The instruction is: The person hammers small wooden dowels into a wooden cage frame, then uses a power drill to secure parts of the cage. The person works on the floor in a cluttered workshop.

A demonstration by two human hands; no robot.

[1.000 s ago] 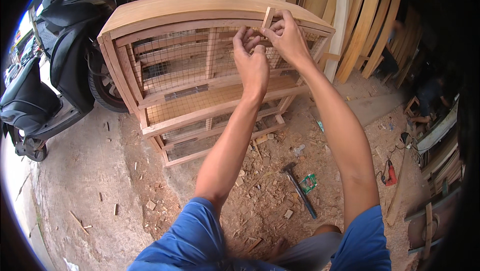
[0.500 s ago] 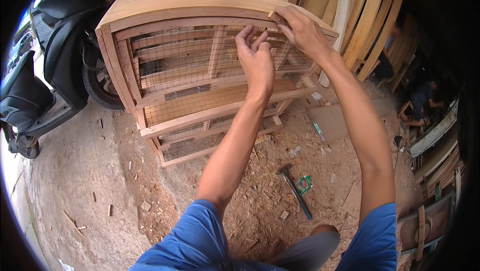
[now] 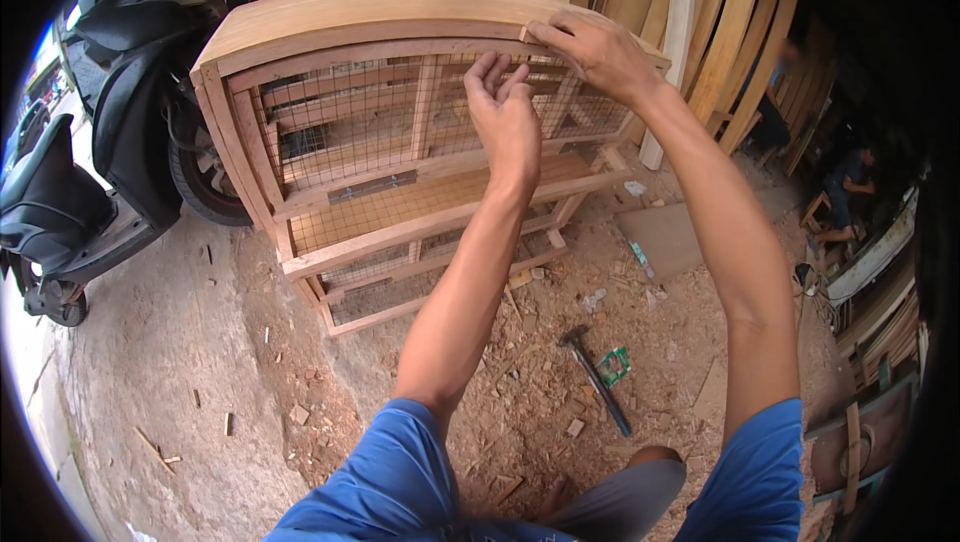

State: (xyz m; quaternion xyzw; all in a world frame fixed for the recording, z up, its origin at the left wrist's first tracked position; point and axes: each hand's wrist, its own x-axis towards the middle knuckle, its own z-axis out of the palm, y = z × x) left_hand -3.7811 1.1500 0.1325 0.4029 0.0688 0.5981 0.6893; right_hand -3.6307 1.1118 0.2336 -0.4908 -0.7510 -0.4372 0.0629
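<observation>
At upper centre of the frame, the right hand has its grip pinched on 1 small wood block by the top front edge of the wooden mesh cage. Left of it, the left hand curls before the mesh; whether its grip holds anything, I cannot tell. At lower centre, 1 hammer lies on the floor.

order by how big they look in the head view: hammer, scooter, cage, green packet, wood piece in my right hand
1. Mesh-fronted cage
2. Scooter
3. Hammer
4. Green packet
5. Wood piece, judging by its visible part; the right hand hides some.
</observation>
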